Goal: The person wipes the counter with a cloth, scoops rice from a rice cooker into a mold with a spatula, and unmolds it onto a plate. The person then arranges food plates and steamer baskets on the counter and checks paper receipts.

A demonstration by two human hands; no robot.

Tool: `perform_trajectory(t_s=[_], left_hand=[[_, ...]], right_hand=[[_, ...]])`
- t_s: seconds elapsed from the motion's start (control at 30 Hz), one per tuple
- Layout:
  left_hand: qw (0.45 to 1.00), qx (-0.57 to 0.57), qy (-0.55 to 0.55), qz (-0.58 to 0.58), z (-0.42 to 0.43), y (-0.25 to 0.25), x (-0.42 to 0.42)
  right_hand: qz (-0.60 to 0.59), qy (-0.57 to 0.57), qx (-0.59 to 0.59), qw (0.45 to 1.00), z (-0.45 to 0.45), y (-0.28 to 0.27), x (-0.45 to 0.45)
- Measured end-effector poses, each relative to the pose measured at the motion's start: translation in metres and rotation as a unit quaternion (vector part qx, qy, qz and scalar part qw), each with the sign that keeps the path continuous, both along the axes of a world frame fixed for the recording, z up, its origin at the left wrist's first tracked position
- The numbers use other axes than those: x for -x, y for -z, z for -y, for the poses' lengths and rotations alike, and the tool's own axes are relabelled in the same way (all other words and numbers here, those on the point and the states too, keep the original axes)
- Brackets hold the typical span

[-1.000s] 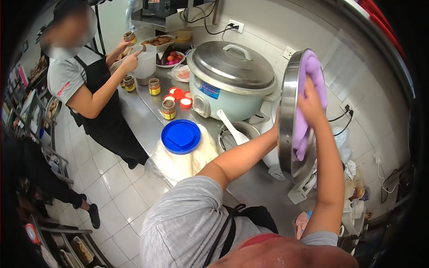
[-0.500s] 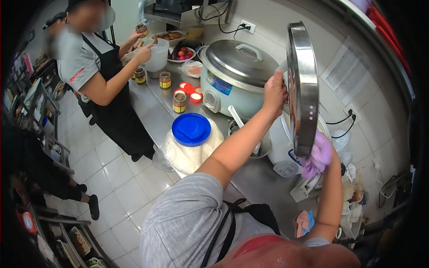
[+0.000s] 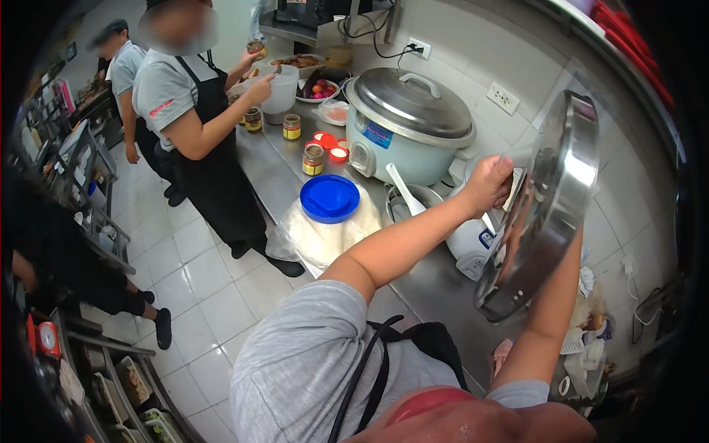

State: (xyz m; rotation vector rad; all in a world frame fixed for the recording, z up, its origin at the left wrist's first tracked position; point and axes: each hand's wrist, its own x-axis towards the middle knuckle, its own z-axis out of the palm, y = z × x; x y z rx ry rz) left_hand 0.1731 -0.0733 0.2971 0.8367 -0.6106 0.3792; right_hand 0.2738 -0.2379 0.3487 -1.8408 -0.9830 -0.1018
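Note:
My left hand [image 3: 487, 186] is closed around the handle of a large round steel lid [image 3: 565, 177]. The lid is held up on edge, tilted, with its shiny rim toward me. Behind it my right forearm [image 3: 555, 317] reaches up, but the right hand is hidden by the lid. Below my left hand stands a small white rice cooker [image 3: 467, 255], partly covered by the lid. Beside it a steel pot [image 3: 436, 198] has a white long-handled utensil [image 3: 405, 190] leaning in it.
A big covered rice cooker [image 3: 402, 151] stands against the wall. Nearer are a blue round lid [image 3: 329, 198] on a bag of white contents [image 3: 321, 244], and several jars [image 3: 313, 159]. At left, a co-worker in a black apron [image 3: 210, 159] holds a jar. Shelves [image 3: 111, 384] line the far left.
The steel lid has tilted over and moved lower and to the right, with my left hand still on it. The purple cloth at my right hand is now out of sight behind the lid.

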Motion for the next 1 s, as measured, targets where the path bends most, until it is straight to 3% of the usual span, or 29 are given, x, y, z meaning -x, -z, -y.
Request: perform_trajectory(t_s=[0.23, 0.37, 0.57, 0.67, 0.73, 0.83, 0.87, 0.9, 1.0], left_hand=[[0.994, -0.062, -0.055, 0.069, -0.003, -0.024, 0.037], [0.957, -0.113, -0.259, 0.071, -0.002, -0.024, 0.022], [0.913, -0.208, -0.351, 0.019, -0.004, -0.017, 0.007], [0.848, -0.370, -0.369, -0.086, -0.003, -0.028, 0.019], [0.833, -0.380, -0.378, -0.135, -0.015, -0.036, 0.018], [0.753, -0.433, -0.474, -0.144, -0.065, -0.054, 0.002], [0.757, -0.417, -0.488, -0.117, -0.088, -0.056, -0.012], [0.750, -0.404, -0.493, -0.175, -0.097, -0.069, -0.006], [0.817, -0.364, -0.411, -0.176, -0.161, -0.085, -0.040]], right_hand=[[-0.023, -0.043, 0.068, 0.996, -0.011, 0.024, 0.028], [-0.043, -0.086, 0.011, 0.995, -0.026, 0.029, 0.046], [-0.113, -0.142, -0.183, 0.966, -0.023, 0.041, 0.080], [-0.143, -0.138, -0.324, 0.925, 0.012, 0.052, 0.097], [-0.132, -0.109, -0.396, 0.902, 0.045, 0.058, 0.106], [-0.097, -0.047, -0.488, 0.866, 0.100, 0.072, 0.126], [-0.082, -0.025, -0.508, 0.857, 0.117, 0.075, 0.132], [-0.067, 0.000, -0.526, 0.848, 0.130, 0.078, 0.139], [-0.022, 0.074, -0.552, 0.830, 0.160, 0.088, 0.163]])
